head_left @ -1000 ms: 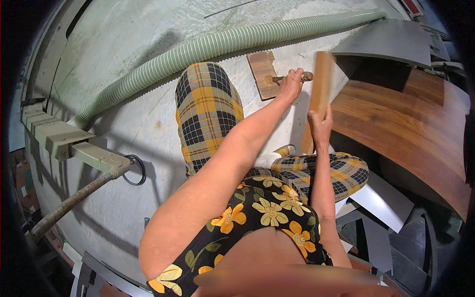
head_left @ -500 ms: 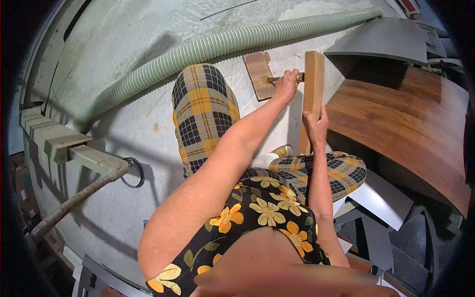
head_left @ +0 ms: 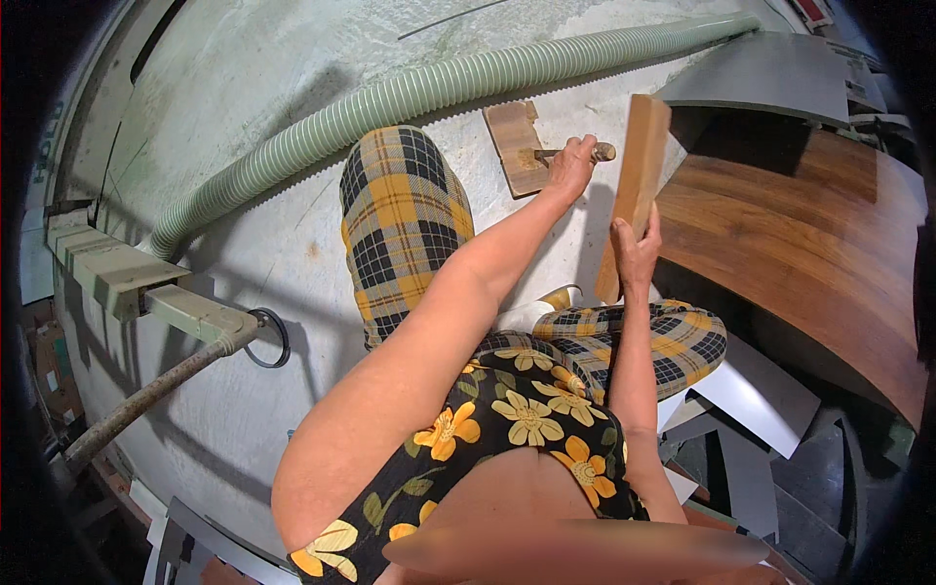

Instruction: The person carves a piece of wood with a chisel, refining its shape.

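Note:
In my left hand [head_left: 571,174] is a chisel [head_left: 604,152], fingers closed around its handle, whose butt sticks out on the right. The chisel lies nearly level, its metal blade reaching left onto a small brown wooden board [head_left: 508,136] flat on the floor. This board has a notched right edge and a lighter patch where the blade meets it. My right hand [head_left: 637,249] grips a long squared wooden block [head_left: 639,161] near its lower part. The block stands at a slant just right of the chisel's butt, with a gap between them.
A ribbed pale green hose [head_left: 419,93] curves across the floor beyond the board. To the right are a large curved wood-grain panel [head_left: 780,234] and several grey sheets [head_left: 765,73]. At the left stands a metal frame [head_left: 195,314] with a black ring [head_left: 278,341]. My bent knees flank the work.
The wooden block has swung right, away from the chisel's butt, opening a gap. My left hand stays with the chisel on the board; the view has shifted slightly.

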The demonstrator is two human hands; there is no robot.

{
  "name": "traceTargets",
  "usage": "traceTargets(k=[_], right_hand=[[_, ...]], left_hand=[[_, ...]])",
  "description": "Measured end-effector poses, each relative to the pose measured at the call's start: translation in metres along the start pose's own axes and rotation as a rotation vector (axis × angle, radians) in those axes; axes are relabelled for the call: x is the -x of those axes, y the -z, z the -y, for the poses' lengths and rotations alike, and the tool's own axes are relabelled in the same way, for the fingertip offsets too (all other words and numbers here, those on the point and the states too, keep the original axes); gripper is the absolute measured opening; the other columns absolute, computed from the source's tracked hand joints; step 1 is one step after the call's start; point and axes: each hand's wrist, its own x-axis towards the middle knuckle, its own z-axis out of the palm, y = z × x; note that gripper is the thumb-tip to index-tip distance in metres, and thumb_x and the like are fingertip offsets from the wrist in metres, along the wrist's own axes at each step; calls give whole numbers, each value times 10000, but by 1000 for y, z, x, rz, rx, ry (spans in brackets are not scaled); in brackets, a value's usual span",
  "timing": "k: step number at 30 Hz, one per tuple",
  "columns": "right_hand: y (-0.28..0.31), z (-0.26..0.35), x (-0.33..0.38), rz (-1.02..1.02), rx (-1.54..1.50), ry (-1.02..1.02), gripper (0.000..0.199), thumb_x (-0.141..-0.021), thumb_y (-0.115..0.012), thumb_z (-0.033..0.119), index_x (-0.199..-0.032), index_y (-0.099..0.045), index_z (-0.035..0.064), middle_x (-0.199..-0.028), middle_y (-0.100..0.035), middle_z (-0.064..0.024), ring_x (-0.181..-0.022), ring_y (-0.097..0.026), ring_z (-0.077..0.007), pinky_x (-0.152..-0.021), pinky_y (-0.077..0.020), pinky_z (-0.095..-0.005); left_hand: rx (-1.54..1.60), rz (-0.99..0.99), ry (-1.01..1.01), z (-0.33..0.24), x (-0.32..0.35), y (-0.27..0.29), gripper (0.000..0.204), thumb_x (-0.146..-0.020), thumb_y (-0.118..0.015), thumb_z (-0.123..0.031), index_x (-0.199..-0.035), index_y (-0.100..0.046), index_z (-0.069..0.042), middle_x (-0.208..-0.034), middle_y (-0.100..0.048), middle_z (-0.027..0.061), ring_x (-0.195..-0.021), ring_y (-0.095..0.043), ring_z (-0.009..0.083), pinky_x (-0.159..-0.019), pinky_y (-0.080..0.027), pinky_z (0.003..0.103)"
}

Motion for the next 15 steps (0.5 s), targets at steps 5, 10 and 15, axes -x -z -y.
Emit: traceTargets(k=[5,10,15], right_hand=[[-5,7,1,136,-19,-224,517,-784,-626,128,-1268,-500,-4,-956,-641,-103,-777,-611,-145,-688,-504,-288],[-5,14,2,43,-91,-116,506,-784,-622,127,-1262,-509,6,-953,-641,-101,-784,-609,-150,-694,-502,-289],[-9,10,5,150,38,-175,508,-777,-622,126,-1259,-515,8,-995,-637,-107,-829,-614,-162,-729,-502,-294]], left_hand=[[36,13,2,2,1,2,271,-801,-603,-42,-1046,-500,-91,-931,-575,218,-841,-622,430,-699,-515,508],[26,0,1,3,-3,4,298,-798,-628,-62,-1066,-502,-87,-926,-573,221,-841,-625,425,-694,-515,503],[20,1,-6,7,4,1,269,-800,-633,-77,-1034,-502,-73,-912,-574,222,-822,-630,421,-682,-523,501]])
